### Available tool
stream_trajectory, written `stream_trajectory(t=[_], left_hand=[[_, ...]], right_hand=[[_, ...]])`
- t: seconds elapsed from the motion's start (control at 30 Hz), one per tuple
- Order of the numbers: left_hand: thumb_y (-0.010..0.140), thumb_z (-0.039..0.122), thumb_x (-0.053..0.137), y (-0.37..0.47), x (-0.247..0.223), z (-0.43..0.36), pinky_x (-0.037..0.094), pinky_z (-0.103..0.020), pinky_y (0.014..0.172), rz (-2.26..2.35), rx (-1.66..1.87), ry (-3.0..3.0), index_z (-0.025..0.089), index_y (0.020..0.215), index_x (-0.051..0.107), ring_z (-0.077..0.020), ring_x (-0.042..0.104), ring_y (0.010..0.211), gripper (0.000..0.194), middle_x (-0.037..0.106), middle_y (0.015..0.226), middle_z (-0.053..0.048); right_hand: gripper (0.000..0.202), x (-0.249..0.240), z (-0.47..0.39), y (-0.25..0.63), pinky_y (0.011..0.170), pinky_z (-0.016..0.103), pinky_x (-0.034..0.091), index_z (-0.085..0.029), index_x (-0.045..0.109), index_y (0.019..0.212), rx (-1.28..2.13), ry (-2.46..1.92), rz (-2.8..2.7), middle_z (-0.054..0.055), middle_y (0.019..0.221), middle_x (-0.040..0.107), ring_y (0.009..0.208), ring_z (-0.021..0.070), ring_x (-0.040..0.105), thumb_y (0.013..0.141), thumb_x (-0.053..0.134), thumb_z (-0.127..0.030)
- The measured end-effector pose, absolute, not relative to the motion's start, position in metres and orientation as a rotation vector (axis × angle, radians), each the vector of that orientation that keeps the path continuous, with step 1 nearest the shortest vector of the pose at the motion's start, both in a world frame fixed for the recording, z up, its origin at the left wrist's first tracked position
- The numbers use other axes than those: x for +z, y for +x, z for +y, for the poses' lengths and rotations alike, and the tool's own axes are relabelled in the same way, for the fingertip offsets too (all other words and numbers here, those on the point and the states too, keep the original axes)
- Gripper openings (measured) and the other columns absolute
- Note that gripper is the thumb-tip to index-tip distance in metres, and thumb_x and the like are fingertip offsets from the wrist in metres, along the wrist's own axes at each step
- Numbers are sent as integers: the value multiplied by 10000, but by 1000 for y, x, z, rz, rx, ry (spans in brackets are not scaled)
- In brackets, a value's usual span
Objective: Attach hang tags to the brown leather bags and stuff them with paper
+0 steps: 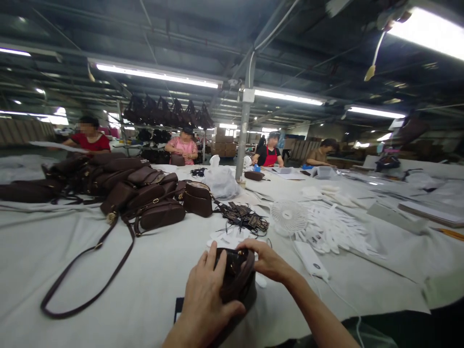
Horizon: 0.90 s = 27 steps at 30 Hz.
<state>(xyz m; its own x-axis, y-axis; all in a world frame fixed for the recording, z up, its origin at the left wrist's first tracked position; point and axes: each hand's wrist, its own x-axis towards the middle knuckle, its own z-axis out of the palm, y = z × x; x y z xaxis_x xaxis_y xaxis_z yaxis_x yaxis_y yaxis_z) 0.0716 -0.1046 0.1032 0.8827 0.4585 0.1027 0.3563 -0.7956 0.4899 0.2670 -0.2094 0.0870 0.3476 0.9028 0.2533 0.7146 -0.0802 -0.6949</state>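
Note:
A dark brown handbag (pixel 237 290) stands on the table just in front of me, its strap or handle arching over the top. My left hand (pixel 206 295) lies against its left side, fingers stretched out and thumb spread across the near face. At the upper right edge, my right hand (pixel 266 258) is closed on the bag beside the handle, with its fingertips at the top opening. Both hands hide much of the bag. A small dark card (pixel 179 308) is partly visible under my left wrist.
Brown bags (pixel 145 193) are piled at the left, one long strap (pixel 87 253) looping forward. Beyond my hands lie black tags (pixel 244 217), a white fan (pixel 289 217), white strips (pixel 337 227) and a white power strip (pixel 311 261). A post (pixel 242 140) rises behind; several people work across the table.

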Motion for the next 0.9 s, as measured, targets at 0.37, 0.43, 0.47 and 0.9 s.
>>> stream_trajectory(t=[0.37, 0.43, 0.47, 0.9], left_hand=[[762, 159, 557, 85, 109, -94, 459, -296, 848, 525, 386, 2750, 279, 1004, 636, -208, 554, 1033, 281, 528, 1214, -33], [735, 164, 579, 85, 107, -95, 459, -305, 852, 514, 391, 2759, 269, 967, 641, -212, 548, 1029, 262, 529, 1204, -30], [722, 162, 584, 85, 107, -96, 459, -307, 852, 510, 398, 2759, 263, 949, 641, -212, 546, 1024, 255, 532, 1198, -29], [659, 74, 520, 73, 96, -102, 454, -418, 804, 428, 504, 2693, 225, 929, 643, -287, 531, 968, 333, 560, 1144, -84]], right_hand=[[230, 59, -221, 231, 695, 319, 462, -216, 537, 927, -311, -1993, -832, 49, 915, 632, 794, 208, 597, 743, 597, -340], [157, 53, -225, 223, 584, 299, 435, -227, 505, 809, -257, -2099, -748, 16, 738, 623, 635, 191, 586, 790, 556, -375], [143, 51, -226, 221, 563, 292, 431, -229, 502, 787, -207, -2106, -760, 8, 693, 620, 604, 188, 588, 812, 532, -367], [274, 89, -227, 219, 645, 299, 467, -234, 537, 735, -206, -2052, -1199, 35, 714, 588, 695, 188, 587, 914, 376, -364]])
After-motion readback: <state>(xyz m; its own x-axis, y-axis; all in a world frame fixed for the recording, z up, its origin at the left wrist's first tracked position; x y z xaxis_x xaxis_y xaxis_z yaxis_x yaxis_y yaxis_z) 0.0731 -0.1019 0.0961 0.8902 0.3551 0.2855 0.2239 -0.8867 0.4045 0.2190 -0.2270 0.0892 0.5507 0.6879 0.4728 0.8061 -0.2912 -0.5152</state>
